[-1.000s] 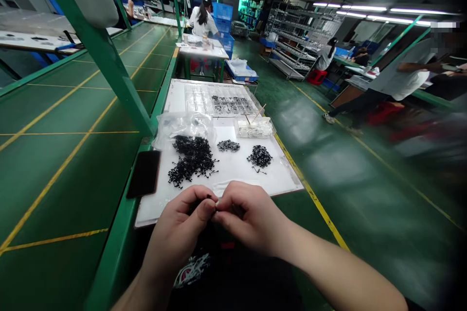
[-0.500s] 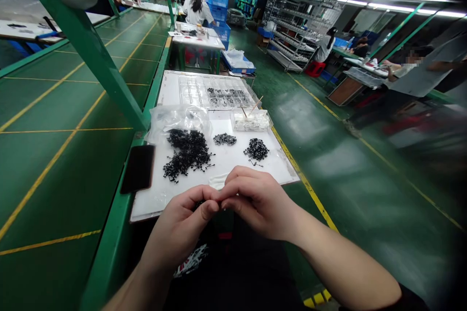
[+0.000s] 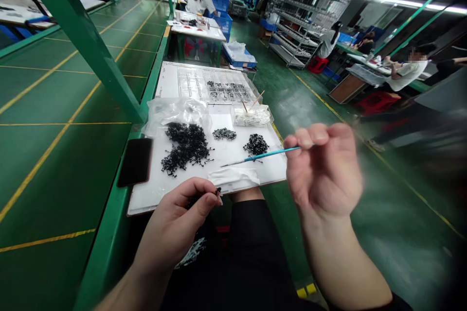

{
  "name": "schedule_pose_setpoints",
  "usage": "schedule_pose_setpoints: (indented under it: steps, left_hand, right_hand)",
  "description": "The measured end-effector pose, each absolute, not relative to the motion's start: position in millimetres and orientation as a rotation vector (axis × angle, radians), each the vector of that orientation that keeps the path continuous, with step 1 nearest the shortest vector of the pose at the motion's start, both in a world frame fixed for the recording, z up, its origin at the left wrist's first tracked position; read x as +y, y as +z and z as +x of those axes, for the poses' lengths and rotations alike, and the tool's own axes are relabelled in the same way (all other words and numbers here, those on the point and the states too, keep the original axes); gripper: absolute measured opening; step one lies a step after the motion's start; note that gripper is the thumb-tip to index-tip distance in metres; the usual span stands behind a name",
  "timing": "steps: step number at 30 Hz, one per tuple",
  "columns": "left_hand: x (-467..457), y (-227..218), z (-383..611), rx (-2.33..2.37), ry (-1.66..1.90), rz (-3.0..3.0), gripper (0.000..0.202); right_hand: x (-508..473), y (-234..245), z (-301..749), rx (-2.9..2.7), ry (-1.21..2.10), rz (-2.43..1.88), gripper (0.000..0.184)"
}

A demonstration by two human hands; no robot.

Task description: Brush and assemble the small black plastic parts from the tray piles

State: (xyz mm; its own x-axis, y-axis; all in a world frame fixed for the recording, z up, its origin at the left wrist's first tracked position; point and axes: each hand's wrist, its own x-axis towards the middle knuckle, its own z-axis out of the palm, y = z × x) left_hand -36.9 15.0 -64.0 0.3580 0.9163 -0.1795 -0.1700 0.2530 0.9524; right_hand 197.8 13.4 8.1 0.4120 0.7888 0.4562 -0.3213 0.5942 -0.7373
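My left hand (image 3: 182, 218) pinches a small black part (image 3: 219, 190) between thumb and fingertips, just in front of the board's near edge. Raised off to the right, my right hand (image 3: 323, 170) is closed around a thin blue tool (image 3: 270, 153) with a fine greyish tip pointing left; whether it is tweezers or a brush I cannot tell. A folded white cloth (image 3: 235, 177) lies beneath the tip. On the white board (image 3: 222, 155) are a large heap of black parts (image 3: 186, 146), a small heap of tiny parts (image 3: 224, 134) and a round black heap (image 3: 256, 144).
A clear plastic bag (image 3: 175, 112) lies behind the large heap, and a phone (image 3: 134, 161) at the left. Farther back stand a clear compartment tray (image 3: 215, 85) and a box of white strips (image 3: 252, 115) with sticks in it. A green post (image 3: 91, 48) rises at left.
My hands were together over the near edge. My right hand has moved up and right and now shows the blue tool. The black part in my left fingers is now visible.
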Motion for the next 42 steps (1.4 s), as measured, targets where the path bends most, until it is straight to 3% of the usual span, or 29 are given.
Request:
schedule_pose_setpoints:
  steps: [7, 15, 22, 30, 32, 36, 39, 42]
  left_hand:
    - [9.6, -66.6, -30.8, 0.807, 0.966, 0.823, 0.015]
    - [9.0, -63.1, -31.5, 0.799, 0.972, 0.823, 0.016]
    - [8.4, -63.2, -32.1, 0.804, 0.973, 0.826, 0.02]
    - [8.3, -61.4, -34.8, 0.831, 0.976, 0.839, 0.017]
    - [8.8, -61.6, -35.9, 0.842, 0.967, 0.84, 0.019]
    - [9.9, -61.0, -36.9, 0.864, 0.97, 0.831, 0.022]
    - [10.4, -62.0, -38.0, 0.865, 1.005, 0.797, 0.023]
    - [10.4, -64.3, -41.4, 0.879, 1.017, 0.754, 0.026]
  right_hand:
    - [-1.8, -16.9, 191.1, -0.807, 0.753, -0.855, 0.013]
    - [0.4, -27.8, 188.2, -0.774, 0.872, -0.785, 0.024]
    - [-0.4, -28.5, 185.1, -0.707, 0.88, -0.754, 0.021]
    - [29.9, 5.3, 233.9, -0.882, 0.581, -0.762, 0.016]
    - [53.6, 8.5, 248.5, -1.04, 0.496, -0.945, 0.017]
    - [110.8, -18.0, 244.0, -1.564, 0.278, -1.8, 0.028]
    - [148.6, -60.0, 223.5, -1.783, 0.393, -2.195, 0.012]
    - [174.8, -98.9, 212.2, -1.86, 0.472, -2.387, 0.022]
